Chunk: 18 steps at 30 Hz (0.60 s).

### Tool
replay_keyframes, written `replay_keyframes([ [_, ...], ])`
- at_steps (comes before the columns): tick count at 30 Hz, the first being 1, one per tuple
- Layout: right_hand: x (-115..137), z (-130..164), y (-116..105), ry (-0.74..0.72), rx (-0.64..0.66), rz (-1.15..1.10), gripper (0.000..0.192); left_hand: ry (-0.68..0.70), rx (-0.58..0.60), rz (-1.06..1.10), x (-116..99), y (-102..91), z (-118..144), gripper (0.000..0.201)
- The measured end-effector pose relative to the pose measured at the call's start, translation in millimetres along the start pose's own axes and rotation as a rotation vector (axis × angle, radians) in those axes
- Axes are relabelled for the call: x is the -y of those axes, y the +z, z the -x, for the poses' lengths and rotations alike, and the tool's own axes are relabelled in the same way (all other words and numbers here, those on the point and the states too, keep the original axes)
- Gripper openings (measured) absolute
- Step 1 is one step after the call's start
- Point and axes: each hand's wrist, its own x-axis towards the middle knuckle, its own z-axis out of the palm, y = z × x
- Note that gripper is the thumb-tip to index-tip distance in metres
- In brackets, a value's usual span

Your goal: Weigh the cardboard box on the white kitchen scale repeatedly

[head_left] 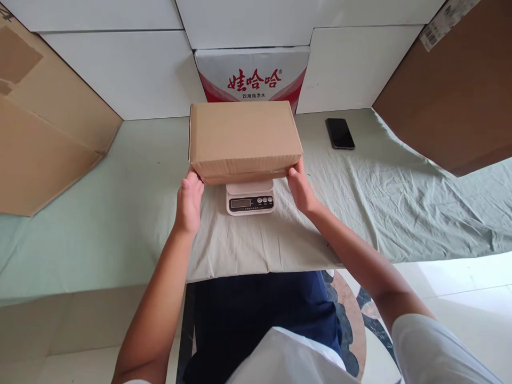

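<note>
**Two hands steadying a box on a small scale**

Both hands are gripping the closed cardboard box (245, 137) at its near bottom corners: the left hand (189, 201) is cupping the near-left corner, fingers tucked under the edge, and the right hand (301, 188) is pinching the near-right corner, thumb on the front face. Neither hand is released; both are grasping the box.

The box is sitting over the white kitchen scale (250, 196), hiding all of it but the front strip with display and buttons. Whether its full weight is resting on the platform, I cannot tell. The scale is standing on the wrinkled green cloth (380, 202) covering the table.

Risks, as a judgement: the box is overhanging the scale widely on both sides, so it could be tipping or sliding off if let go off-centre; fingers staying under the edge would be skewing any reading; the soft cloth may be rocking the scale.

The box's long axis is running left to right, lid up, one long side facing the person.

Behind it a red-and-white carton (253, 74) is leaning on the wall; a phone (340, 133) is lying well apart to the right.
</note>
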Motion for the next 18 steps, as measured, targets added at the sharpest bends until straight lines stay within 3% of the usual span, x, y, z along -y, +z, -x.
replay_keyframes([
  [7,1,10,5,0.009,-0.021,0.046,0.091,-0.042,-0.045,0.001,16,1.5,15,0.087],
  [18,5,13,9,0.057,-0.048,-0.012,0.093,-0.043,-0.045,-0.003,16,0.8,13,0.087],
])
